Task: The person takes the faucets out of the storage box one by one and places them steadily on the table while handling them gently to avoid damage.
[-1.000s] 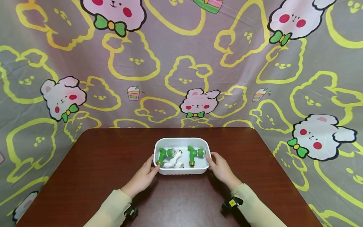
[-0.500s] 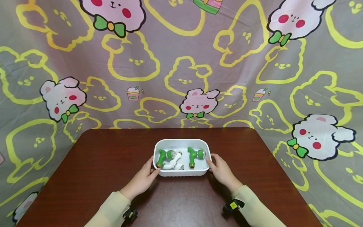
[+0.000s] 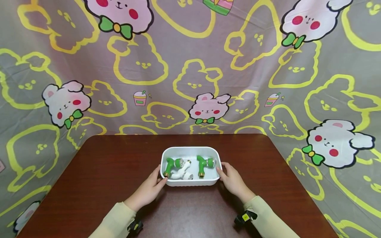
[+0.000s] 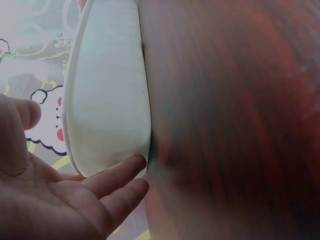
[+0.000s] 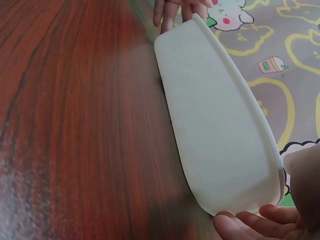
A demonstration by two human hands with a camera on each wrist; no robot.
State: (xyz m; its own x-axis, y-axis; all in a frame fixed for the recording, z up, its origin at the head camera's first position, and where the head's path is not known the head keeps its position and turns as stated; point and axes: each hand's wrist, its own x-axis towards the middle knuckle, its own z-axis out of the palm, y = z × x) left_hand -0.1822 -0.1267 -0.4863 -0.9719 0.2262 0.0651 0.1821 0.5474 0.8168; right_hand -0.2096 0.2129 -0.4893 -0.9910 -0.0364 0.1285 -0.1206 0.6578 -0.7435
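A white plastic basin (image 3: 191, 182) with rounded corners sits low over the middle of the table, held between both hands. My left hand (image 3: 146, 191) grips its left end, thumb near the rim and fingers along the outer wall. At the right end my right hand (image 3: 236, 181) holds it the same way, fingertips at the wall's lower edge in the right wrist view. Inside lie a green tap-like fitting (image 3: 169, 166) at left, a white one (image 3: 181, 172) overlapping it, and another green fitting (image 3: 201, 166) at right. The green ones show brass-coloured ends and silvery knobs.
The dark reddish-brown wooden table (image 3: 119, 155) has rounded far corners. A grey cloth (image 3: 166, 112) printed with cartoon rabbits hangs behind it and along both sides. Black wrist devices (image 3: 246, 217) are strapped at the cuffs of the pale sleeves.
Both hands have shifted the basin slightly toward me, keeping their hold at its ends. The fittings inside have travelled with it and keep their arrangement.
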